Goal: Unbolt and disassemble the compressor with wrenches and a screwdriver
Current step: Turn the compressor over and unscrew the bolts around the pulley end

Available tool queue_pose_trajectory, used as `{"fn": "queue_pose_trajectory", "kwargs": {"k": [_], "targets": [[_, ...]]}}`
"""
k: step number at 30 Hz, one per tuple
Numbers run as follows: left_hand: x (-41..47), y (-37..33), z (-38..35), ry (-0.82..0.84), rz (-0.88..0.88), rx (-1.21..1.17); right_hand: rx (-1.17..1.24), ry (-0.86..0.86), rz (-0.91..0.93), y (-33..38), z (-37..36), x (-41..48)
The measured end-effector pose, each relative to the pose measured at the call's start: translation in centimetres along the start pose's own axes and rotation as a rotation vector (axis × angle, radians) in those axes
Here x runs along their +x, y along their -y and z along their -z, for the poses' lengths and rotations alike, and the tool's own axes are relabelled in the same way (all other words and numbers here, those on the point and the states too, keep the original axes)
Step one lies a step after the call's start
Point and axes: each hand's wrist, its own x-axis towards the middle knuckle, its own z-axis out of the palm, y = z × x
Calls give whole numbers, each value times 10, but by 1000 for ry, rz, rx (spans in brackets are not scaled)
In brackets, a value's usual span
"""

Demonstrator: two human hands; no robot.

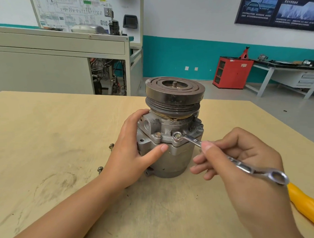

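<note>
1. Step in hand: unbolting the flange. The grey cast-metal compressor with a dark grooved pulley on top (171, 136) stands upright near the middle of the pale plywood table (46, 140).
2. Your left hand (134, 148) wraps the housing's left side, thumb laid across the front, bracing it.
3. Your right hand (243, 160) pinches the shaft of the silver combination wrench (192, 140). Its far head sits on the front flange bolt (177, 136).
4. A second seated bolt (158, 134) stands just left of it. Two loose flanged bolts (111, 146) lie on the table to the left, so the set is probably partly out.
5. Next move, as judged: swing the wrench while your left hand resists rotation. A pinch gives little leverage, so the head may slip.
6. The yellow-handled screwdriver (305, 206) lies untouched at the right.
7. Room: a workshop, with a grey metal bench (43, 60), a red cabinet (231, 72) and a teal wall band.
</note>
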Motion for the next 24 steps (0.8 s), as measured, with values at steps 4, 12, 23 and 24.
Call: {"fn": "queue_pose_trajectory", "kwargs": {"k": [4, 12, 23, 24], "targets": [[0, 0, 0, -1, 8, -3, 114, 11, -118, -10, 15, 15], [0, -2, 0, -4, 7, 1, 261, -110, -164, -22, 0, -5], [0, -2, 0, -2, -7, 22, 388, 6, -397, -33, 21, 57], [0, -1, 0, -3, -11, 22, 369, 11, -390, -35, 19, 64]]}}
